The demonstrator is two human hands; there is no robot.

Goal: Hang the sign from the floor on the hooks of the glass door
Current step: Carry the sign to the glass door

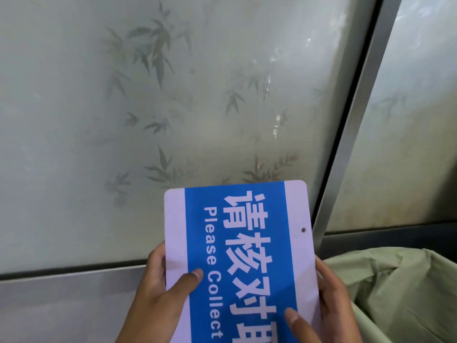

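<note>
The sign (237,243) is a white board with a blue band, white Chinese characters and the words "Please Collect". It is turned sideways, its text running downward, with a small hanging hole near its right edge. My left hand (158,290) grips its left edge, thumb on the front. My right hand (329,308) grips its right edge, thumb on the blue band. The sign is held up in front of the frosted glass door (173,95), which has a bamboo-leaf pattern. No hooks are in view.
A metal door frame (358,120) runs diagonally at the right, with a second frosted pane (408,120) beyond it. A grey metal rail (61,293) crosses below the glass. Pale green fabric (395,293) bunches at the lower right.
</note>
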